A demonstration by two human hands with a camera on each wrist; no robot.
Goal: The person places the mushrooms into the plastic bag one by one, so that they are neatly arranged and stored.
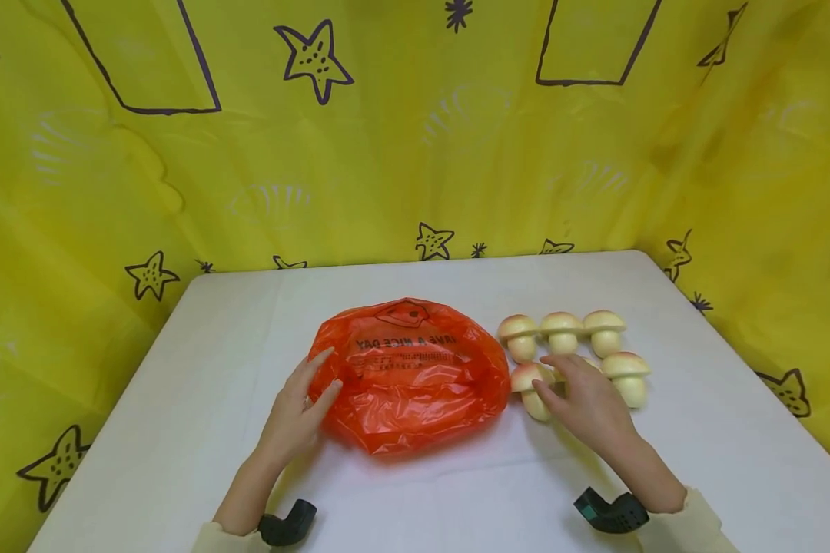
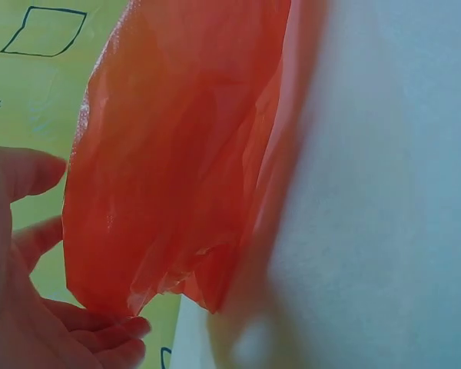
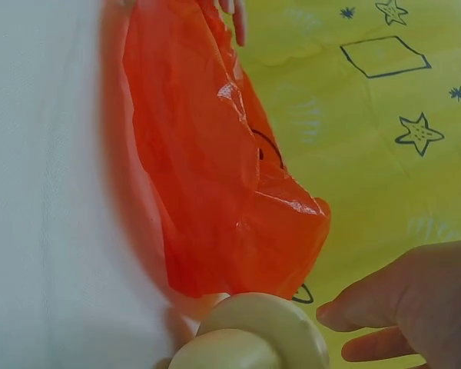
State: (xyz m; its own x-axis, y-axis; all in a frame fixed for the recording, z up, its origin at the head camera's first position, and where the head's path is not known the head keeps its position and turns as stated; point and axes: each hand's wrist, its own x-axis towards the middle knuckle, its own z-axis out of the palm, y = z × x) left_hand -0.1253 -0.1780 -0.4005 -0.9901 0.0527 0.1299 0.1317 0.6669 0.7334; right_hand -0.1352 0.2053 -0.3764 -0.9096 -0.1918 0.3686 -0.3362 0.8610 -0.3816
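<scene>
A red plastic bag with dark printing lies with its mouth spread wide on the white table. My left hand is at the bag's left side, fingers spread and touching or very near its rim; the left wrist view shows those fingertips by the bag's edge. To the right of the bag sit several mushroom-shaped pieces, pale with pinkish caps, in two rows, among them one mushroom at the back. My right hand hovers over the front row, fingers apart, beside the nearest mushroom, and partly hides another.
A white-covered table extends around the bag and mushrooms. Behind it and at both sides hangs a yellow curtain with starfish drawings. A dark wrist device sits on my left wrist, another on my right.
</scene>
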